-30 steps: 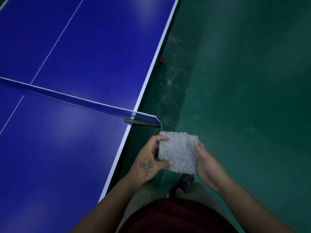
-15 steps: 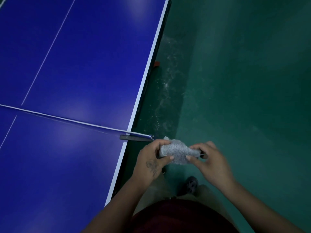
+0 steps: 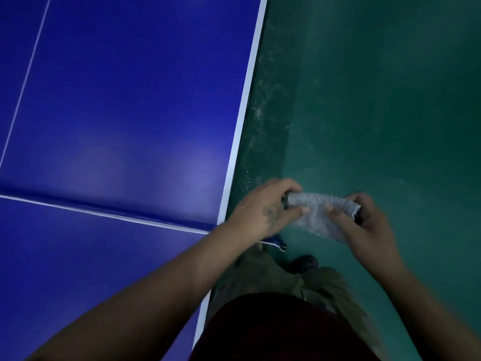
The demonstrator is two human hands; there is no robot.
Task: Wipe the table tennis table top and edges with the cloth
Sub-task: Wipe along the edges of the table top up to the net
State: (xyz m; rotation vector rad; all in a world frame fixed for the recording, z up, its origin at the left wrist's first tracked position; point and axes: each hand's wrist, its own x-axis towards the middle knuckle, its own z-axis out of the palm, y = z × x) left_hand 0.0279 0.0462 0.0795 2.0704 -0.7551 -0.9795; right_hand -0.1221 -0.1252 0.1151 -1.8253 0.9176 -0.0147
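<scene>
Standing by the dark blue net (image 3: 104, 208), we hold a grey, nubbly folded cloth (image 3: 320, 217) stretched between both hands, clear of the blue table tennis tabletop (image 3: 130, 100) and above the green floor (image 3: 377, 100). Our left hand (image 3: 265, 209) grips one end and our right hand (image 3: 369, 225) pinches the other. The cloth's long axis runs left to right, roughly square to the white-striped table edge (image 3: 244, 113) on our left. The left hand, just beside that edge, looks the better placed to start wiping
</scene>
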